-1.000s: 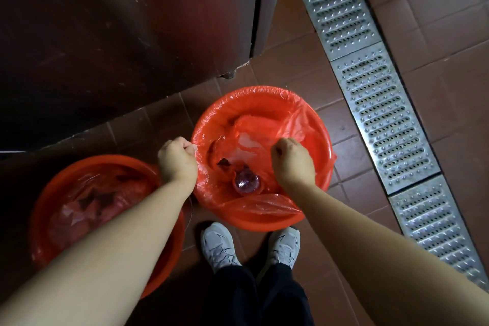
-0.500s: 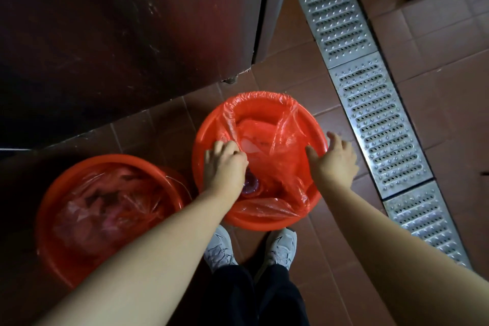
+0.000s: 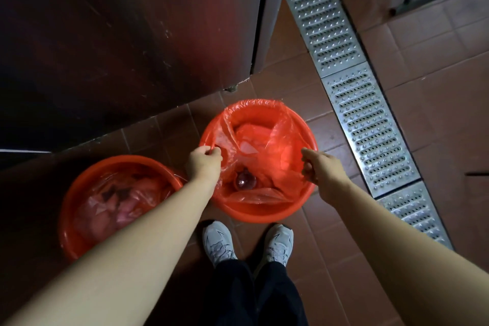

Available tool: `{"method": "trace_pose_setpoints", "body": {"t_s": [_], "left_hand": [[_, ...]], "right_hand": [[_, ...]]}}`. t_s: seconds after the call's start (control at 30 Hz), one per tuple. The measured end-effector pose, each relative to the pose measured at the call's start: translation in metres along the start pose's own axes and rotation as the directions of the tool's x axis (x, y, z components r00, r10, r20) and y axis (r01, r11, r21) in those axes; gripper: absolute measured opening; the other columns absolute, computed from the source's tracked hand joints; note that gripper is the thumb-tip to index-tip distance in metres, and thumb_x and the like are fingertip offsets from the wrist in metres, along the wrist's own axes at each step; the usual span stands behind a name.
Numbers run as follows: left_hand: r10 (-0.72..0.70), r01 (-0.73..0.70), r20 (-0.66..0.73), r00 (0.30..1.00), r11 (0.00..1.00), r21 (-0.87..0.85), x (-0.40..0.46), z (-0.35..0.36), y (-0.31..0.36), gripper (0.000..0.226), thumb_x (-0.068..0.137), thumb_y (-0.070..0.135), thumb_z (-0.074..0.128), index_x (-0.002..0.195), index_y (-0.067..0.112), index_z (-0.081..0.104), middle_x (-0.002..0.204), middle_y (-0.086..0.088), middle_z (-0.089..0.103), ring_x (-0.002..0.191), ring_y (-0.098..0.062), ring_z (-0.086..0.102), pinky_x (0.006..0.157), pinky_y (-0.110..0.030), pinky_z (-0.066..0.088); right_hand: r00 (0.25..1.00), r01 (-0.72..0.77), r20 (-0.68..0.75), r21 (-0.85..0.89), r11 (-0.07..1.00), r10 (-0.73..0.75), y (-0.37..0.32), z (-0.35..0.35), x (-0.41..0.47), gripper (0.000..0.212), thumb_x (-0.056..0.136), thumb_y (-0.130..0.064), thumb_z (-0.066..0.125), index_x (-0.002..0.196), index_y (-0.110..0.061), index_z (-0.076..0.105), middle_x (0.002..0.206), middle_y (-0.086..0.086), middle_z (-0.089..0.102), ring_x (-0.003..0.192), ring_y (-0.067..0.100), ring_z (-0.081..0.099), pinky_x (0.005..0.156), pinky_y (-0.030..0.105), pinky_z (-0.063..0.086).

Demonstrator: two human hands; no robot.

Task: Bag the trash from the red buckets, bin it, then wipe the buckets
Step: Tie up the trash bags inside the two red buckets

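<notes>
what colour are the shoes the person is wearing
White or light grey, with dark line markings; the shoes show in the head view.

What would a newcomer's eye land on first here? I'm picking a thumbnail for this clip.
First, the bright red bucket at centre on the tile floor, with its red liner bag gripped on either side by the left hand and right hand. Next, a second red bucket with bagged trash at lower left. Then the shiny metal drain grate running diagonally down the right.
</notes>
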State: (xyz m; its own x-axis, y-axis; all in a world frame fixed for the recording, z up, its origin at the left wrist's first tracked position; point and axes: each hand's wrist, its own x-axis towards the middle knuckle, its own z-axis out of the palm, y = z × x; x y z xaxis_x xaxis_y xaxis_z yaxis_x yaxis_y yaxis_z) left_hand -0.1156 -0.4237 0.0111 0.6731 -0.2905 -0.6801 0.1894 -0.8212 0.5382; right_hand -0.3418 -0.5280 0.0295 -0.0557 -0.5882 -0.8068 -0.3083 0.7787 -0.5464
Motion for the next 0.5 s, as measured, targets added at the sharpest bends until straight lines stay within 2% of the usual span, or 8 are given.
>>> {"method": "trace_pose_setpoints", "body": {"t_s": [0.03,0.1,0.2,0.3,0.4,0.5], "left_hand": [[0.023,-0.022,0.044,0.999,0.999,-0.029,-0.006,-0.002,0.005,0.018,0.088,0.025,0.061,0.071,0.021,0.064,0.074,-0.003,0.071,0.060,-0.018,0.062,0.065,-0.035,0.056],[0.099,-0.092,0.152,0.983,0.994,-0.053,-0.022,-0.010,0.024,0.016,0.089,0.024,0.061,0.073,0.021,0.064,0.066,0.001,0.066,0.047,-0.010,0.054,0.053,-0.026,0.049],[0.192,-0.174,0.321,0.928,0.981,-0.084,-0.046,-0.025,0.054,0.015,0.091,0.018,0.060,0.076,0.016,0.063,0.061,0.003,0.059,0.050,-0.009,0.054,0.051,-0.019,0.046],[0.211,-0.169,0.476,0.854,0.977,-0.131,-0.068,-0.040,0.078,0.014,0.092,0.013,0.058,0.079,0.012,0.063,0.067,0.000,0.061,0.060,-0.011,0.059,0.055,-0.018,0.046],[0.156,-0.088,0.566,0.809,0.985,-0.146,-0.083,-0.048,0.094,0.022,0.093,0.003,0.048,0.093,0.006,0.069,0.081,-0.001,0.069,0.071,-0.013,0.065,0.063,-0.021,0.053],[0.154,-0.091,0.638,0.755,0.987,-0.130,-0.092,-0.053,0.098,0.029,0.095,-0.007,0.044,0.103,0.004,0.069,0.090,-0.002,0.071,0.077,-0.018,0.068,0.073,-0.031,0.059]], "right_hand": [[0.999,-0.032,0.046,0.097,0.995,0.028,-0.007,0.000,-0.005,0.030,0.093,-0.021,0.065,0.066,-0.014,0.056,0.049,0.001,0.043,0.043,0.014,0.043,0.042,0.022,0.039],[0.990,-0.036,0.141,0.218,0.975,0.005,-0.026,-0.002,-0.019,0.033,0.094,-0.021,0.059,0.061,-0.015,0.053,0.050,0.003,0.041,0.046,0.016,0.042,0.048,0.025,0.041],[0.960,0.062,0.250,0.239,0.969,-0.123,-0.046,-0.005,-0.044,0.034,0.090,-0.009,0.048,0.058,-0.013,0.057,0.055,0.007,0.047,0.052,0.019,0.048,0.063,0.031,0.041],[0.911,0.165,0.350,0.177,0.970,-0.218,-0.061,-0.009,-0.069,0.026,0.076,-0.006,0.044,0.060,-0.010,0.064,0.068,0.014,0.058,0.064,0.023,0.053,0.067,0.033,0.043],[0.872,0.237,0.417,0.097,0.967,-0.256,-0.070,-0.013,-0.088,0.039,0.081,0.009,0.040,0.080,-0.009,0.074,0.079,0.016,0.065,0.068,0.022,0.059,0.064,0.029,0.051],[0.826,0.377,0.475,-0.064,0.924,-0.304,-0.075,-0.013,-0.105,0.048,0.092,0.019,0.041,0.111,-0.011,0.073,0.111,0.016,0.068,0.074,0.024,0.066,0.075,0.043,0.059]]}}
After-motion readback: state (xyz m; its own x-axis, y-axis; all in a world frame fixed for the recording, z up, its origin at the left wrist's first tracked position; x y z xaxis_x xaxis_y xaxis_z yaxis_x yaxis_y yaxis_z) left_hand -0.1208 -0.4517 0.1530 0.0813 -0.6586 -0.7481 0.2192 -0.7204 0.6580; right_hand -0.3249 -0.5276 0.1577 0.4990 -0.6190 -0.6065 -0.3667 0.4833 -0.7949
